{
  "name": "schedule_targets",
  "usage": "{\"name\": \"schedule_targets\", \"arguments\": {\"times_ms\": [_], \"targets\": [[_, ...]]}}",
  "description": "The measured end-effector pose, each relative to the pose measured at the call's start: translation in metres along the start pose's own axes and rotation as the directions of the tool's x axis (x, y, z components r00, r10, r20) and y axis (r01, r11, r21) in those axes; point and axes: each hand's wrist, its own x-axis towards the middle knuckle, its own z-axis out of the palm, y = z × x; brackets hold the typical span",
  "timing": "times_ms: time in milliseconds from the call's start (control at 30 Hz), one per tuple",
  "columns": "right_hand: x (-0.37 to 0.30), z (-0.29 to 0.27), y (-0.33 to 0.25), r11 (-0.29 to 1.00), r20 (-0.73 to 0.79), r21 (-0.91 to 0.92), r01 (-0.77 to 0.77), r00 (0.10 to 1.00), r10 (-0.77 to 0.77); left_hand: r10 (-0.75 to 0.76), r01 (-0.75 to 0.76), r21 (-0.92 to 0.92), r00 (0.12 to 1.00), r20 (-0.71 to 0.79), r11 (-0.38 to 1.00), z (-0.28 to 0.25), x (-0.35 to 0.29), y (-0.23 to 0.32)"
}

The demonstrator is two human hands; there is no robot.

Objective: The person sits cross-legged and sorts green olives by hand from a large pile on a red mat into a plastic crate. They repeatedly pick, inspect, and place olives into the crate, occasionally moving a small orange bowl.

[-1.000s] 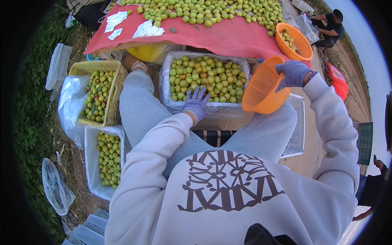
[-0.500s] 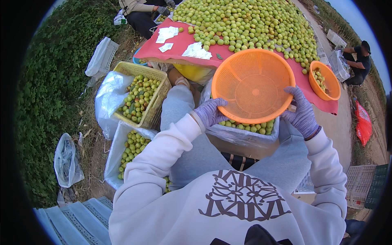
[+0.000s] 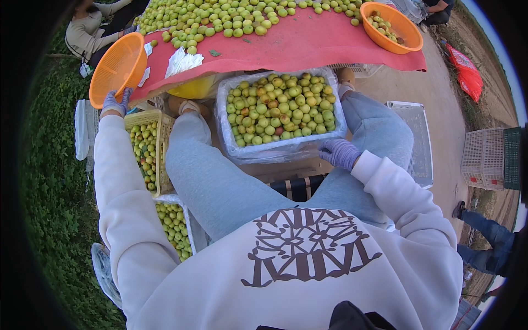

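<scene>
At the far left my left hand [image 3: 116, 103], in a purple knit glove, grips the rim of an orange mesh basket [image 3: 118, 69], which is tilted over the red cloth's corner. Between my knees stands a crate lined with clear plastic [image 3: 231, 157], filled with green and brownish jujubes [image 3: 280, 107]. My right hand [image 3: 341, 153], gloved alike, is beside the crate's near right corner, over my right thigh. Its fingers are curled in, and nothing shows in them.
A red cloth [image 3: 308, 41] bears a large heap of jujubes [image 3: 220, 19] and an orange bowl [image 3: 393, 27]. To my left are a yellow crate [image 3: 164, 148] and another lined crate [image 3: 190, 231] of fruit. Stacked crates [image 3: 484, 157] stand right. Other people sit at the far corners.
The orange basket has gone from above the lined crate to the far left in my left hand. My right hand has let go of it and come down beside the crate. The view has shifted.
</scene>
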Motion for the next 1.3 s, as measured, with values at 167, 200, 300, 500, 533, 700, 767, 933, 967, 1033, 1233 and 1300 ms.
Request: {"name": "schedule_targets", "arguments": {"times_ms": [167,200,300,500,533,700,767,933,967,1033,1233,1300], "targets": [[0.011,0.0,0.034,0.972,-0.152,0.13,-0.197,0.965,0.215,0.043,-0.03,0.113,0.993,-0.113,0.993,0.003,-0.005,-0.021],[0.021,-0.004,0.042,0.958,-0.238,0.172,-0.231,0.933,0.268,0.129,-0.103,0.19,0.983,-0.13,0.976,0.003,-0.01,-0.028],[0.057,-0.018,0.062,0.894,-0.382,0.302,-0.331,0.817,0.432,0.362,-0.288,0.354,0.918,-0.161,0.89,0.007,-0.029,-0.049],[0.097,-0.004,0.059,0.839,-0.421,0.282,-0.465,0.726,0.543,0.264,-0.671,0.561,0.724,0.638,0.485,0.002,-0.12,-0.208],[0.1,0.0,0.055,0.843,-0.46,0.27,-0.465,0.707,0.537,0.194,-0.77,0.461,0.584,0.788,0.442,-0.004,-0.147,-0.254],[0.103,0.01,0.045,0.878,-0.528,0.347,-0.331,0.705,0.474,-0.271,-0.87,0.208,0.354,0.895,-0.448,0.014,-0.23,-0.381],[0.104,0.011,0.047,0.853,-0.522,0.418,-0.313,0.686,0.508,-0.28,-0.821,0.156,0.357,0.891,-0.55,0.018,-0.242,-0.406],[0.109,0.021,0.055,0.855,-0.59,0.494,-0.157,0.662,0.463,-0.27,-0.826,0.257,0.432,0.861,-0.502,0.011,-0.233,-0.427],[0.11,0.024,0.057,0.849,-0.595,0.514,-0.121,0.663,0.454,-0.252,-0.845,0.214,0.372,0.894,-0.489,0.008,-0.23,-0.427],[0.111,0.028,0.059,0.888,-0.677,0.454,-0.078,0.617,0.4,-0.239,-0.871,0.167,0.304,0.922,-0.462,0.0,-0.225,-0.424],[0.114,0.018,0.051,0.987,-0.781,0.049,-0.154,0.61,0.134,-0.155,-0.906,0.218,0.289,0.945,-0.362,-0.025,-0.223,-0.417],[0.118,0.008,0.043,0.997,-0.731,0.003,-0.077,0.681,0.055,-0.183,-0.91,0.23,0.306,0.934,-0.345,-0.032,-0.222,-0.415]]}}
